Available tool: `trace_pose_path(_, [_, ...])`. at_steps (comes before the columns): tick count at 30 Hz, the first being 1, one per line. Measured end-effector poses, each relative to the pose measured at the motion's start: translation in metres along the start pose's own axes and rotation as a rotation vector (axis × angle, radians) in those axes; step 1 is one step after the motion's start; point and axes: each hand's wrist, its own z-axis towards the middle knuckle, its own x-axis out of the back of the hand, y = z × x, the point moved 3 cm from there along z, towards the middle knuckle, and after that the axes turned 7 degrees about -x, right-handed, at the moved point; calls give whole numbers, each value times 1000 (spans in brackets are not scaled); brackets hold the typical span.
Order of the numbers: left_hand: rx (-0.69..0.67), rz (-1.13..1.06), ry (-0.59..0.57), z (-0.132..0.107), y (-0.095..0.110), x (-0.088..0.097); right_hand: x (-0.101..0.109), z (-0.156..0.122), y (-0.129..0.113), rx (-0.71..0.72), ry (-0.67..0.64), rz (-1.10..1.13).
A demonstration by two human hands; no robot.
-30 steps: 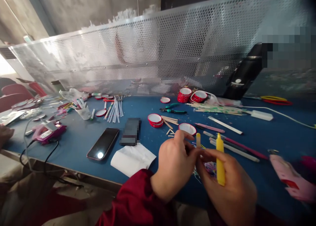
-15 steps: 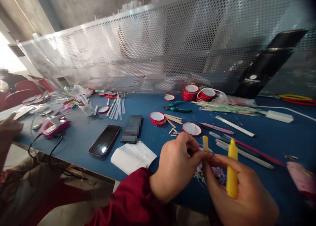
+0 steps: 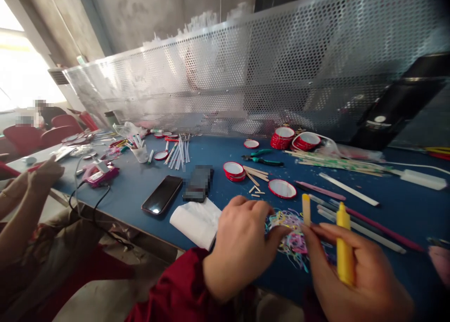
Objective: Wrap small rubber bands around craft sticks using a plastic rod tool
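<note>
My right hand pinches a short wooden craft stick upright between thumb and index finger; its tip is yellow. A yellow marker, nozzle up, is also held among the fingers of that hand. Beside it, my left hand has its thumb and index finger apart, with nothing visible between them. Its other fingers are partly hidden. Under and between the hands lies a tangled heap of coloured thread scraps on the blue table.
Ahead are red-rimmed lids, loose craft sticks and teal pliers. Pens lie to the right. Two phones, one here, and a white tissue are left. Another person's hand rests at far left.
My hands have moved apart: the left has come off the stick, while the right keeps the stick and marker. More of the thread heap shows. The view has shifted slightly left.
</note>
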Motion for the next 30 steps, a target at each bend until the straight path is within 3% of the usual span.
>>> trace_pose_path(6, [190,445,51,-33,-38,37,-4,0,-1,-14,29,49])
trace_pose_path(9, [274,513,31,-36,-57,42,-5,-1,1,-24,29,69])
trace_pose_path(12, [301,484,33,-33,-60,39,-4,-2,3,-49,18,76])
trace_pose_path(16, [161,246,94,-22,-32,25,-3,-2,3,-64,18,96])
trace_pose_path(21, [46,-262,50,-8,7,-6,-2,-1,-1,-93,-6,111])
trace_pose_path(26, [178,-725,84,-3,7,-37,-1,0,0,-55,-110,163])
trace_pose_path(30, [249,-939,121,-3,0,-48,-1,-1,4,-40,-150,170])
